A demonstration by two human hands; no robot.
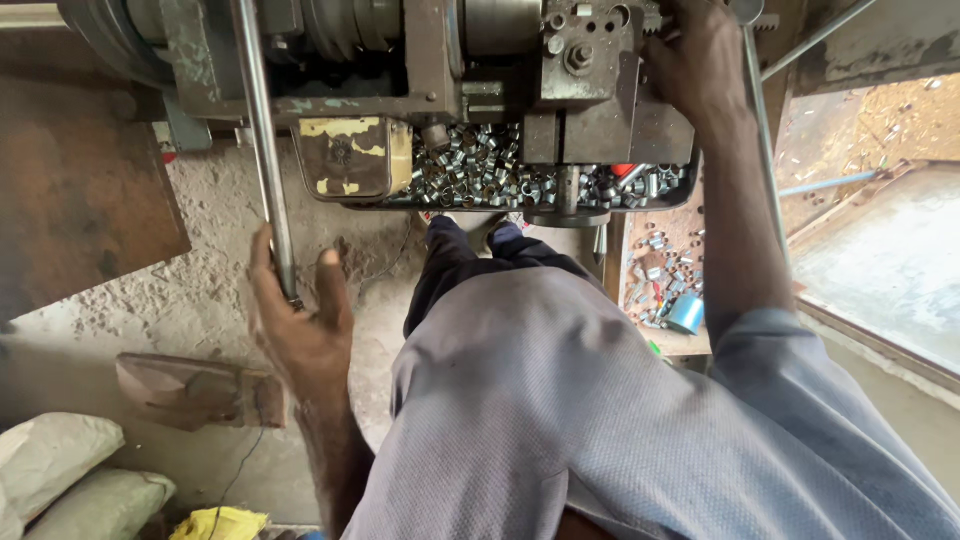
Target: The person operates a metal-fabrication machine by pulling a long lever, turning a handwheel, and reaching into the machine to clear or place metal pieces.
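My left hand (298, 322) cups the lower end of a long steel rod (262, 140) that runs up into a worn metal lathe (420, 60); thumb and fingers lie on either side of the rod. My right hand (700, 62) reaches up and rests on the machine's tool block (590, 50) at the top right, fingers curled over its edge; what it grips is hidden. Below the machine a tray (355, 158) holds several small shiny metal sleeves (470, 165).
My grey-shirted body and dark trousers (470, 265) fill the lower middle. More metal sleeves and a blue cup (686, 313) lie on a ledge at right. White sacks (60, 460) sit bottom left, a rusty plate (80, 180) at left, a window sill (880, 260) at right.
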